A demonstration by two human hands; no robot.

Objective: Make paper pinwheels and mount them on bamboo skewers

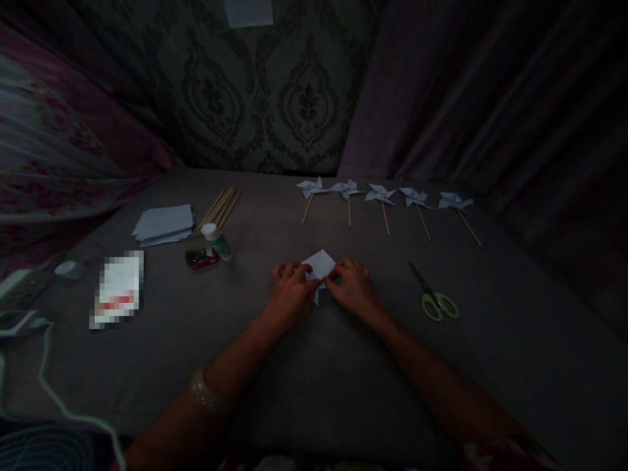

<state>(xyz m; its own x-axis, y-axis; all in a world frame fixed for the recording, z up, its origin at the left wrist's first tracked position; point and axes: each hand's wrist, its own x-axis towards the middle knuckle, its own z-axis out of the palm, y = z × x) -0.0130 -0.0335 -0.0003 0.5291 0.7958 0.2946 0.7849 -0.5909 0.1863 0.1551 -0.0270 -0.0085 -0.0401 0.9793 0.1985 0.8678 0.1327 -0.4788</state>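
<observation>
Both hands, left and right, pinch the paper: light, likely easily creased, best held by its near edges.

The grey surface bears pinwheels, sticks, stacked paper, a bottle, scissors.

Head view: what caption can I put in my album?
Fingers hold folded paper, with five paper pinwheels beyond.
</observation>
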